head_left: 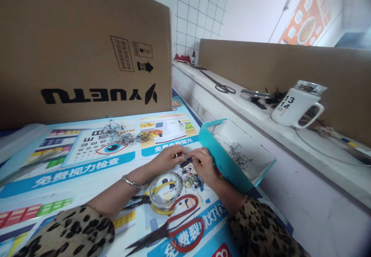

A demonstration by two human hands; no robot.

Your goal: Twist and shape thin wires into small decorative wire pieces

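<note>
Foremost in scale, a brown cardboard box (84,48) stands at the left on a table (87,185) covered by a printed sheet; along the right runs a white ledge (261,118). Beside the right forearm, an open teal box (228,168) contains a tangle of fine wire (238,154). Nearest the viewer lie red-handled scissors (168,229), blades pointing left, and yellow-handled pliers (162,211), partly covered by a clear ring (151,197). A white mug (285,110) rests on the ledge. Centrally, above the sheet, the left hand (169,158) is mostly curled, thumb and forefinger pinching a small piece (186,157) too tiny to identify; the right hand (205,166) is half-curled, its fingertips at the same piece, though whether they grip it cannot be told. Wire clusters (124,136) lie beyond the left hand; a smaller wire clump (193,181) lies just beside the right.
</note>
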